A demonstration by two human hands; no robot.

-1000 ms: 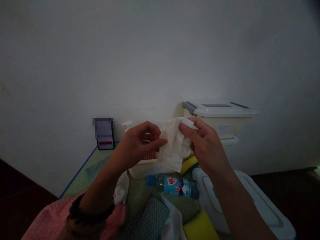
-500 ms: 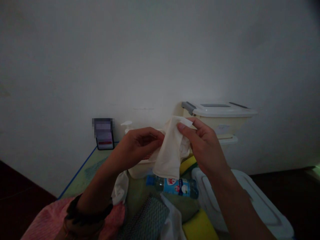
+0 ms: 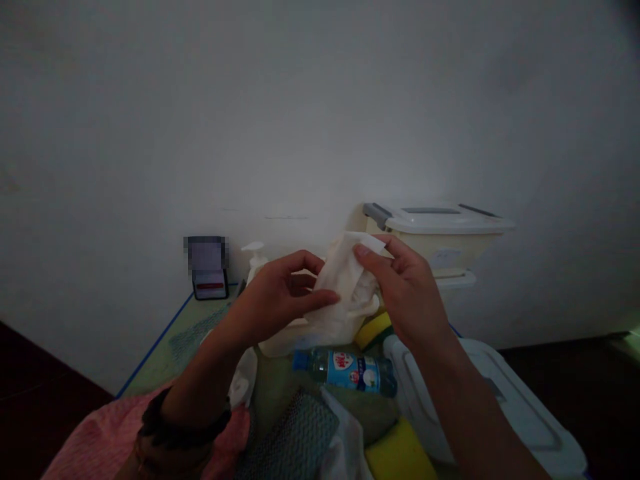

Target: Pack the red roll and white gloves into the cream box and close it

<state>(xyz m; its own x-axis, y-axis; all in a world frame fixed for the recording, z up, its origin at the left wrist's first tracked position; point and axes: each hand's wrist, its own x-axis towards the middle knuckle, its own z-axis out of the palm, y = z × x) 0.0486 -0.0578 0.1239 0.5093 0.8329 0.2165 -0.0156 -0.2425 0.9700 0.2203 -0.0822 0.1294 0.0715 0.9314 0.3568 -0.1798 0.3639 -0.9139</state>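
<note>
A thin white cloth (image 3: 339,277) hangs in front of me, its lower part blurred by motion. My right hand (image 3: 406,280) pinches its top right corner between thumb and fingers. My left hand (image 3: 277,287) is at the cloth's left side, thumb across its front and the other fingers partly hidden behind it. Behind and below the cloth stands a white basket (image 3: 280,343), mostly covered by my hands and the cloth. A clear bottle with a blue label (image 3: 353,371) lies on its side just below.
Near me lie a pink towel (image 3: 105,437), a grey-green mesh cloth (image 3: 297,433), a crumpled white piece (image 3: 345,443) and a yellow sponge (image 3: 403,450). Another sponge (image 3: 373,331) is by the basket. A white lid (image 3: 520,407), a lidded box (image 3: 445,243), a pump bottle (image 3: 255,253) and a phone (image 3: 210,270) surround them.
My left hand has opened its thumb and fingers wider and shifted onto the cloth's left side. The cloth's lower part has swung and bunched up. My right hand keeps its pinch.
</note>
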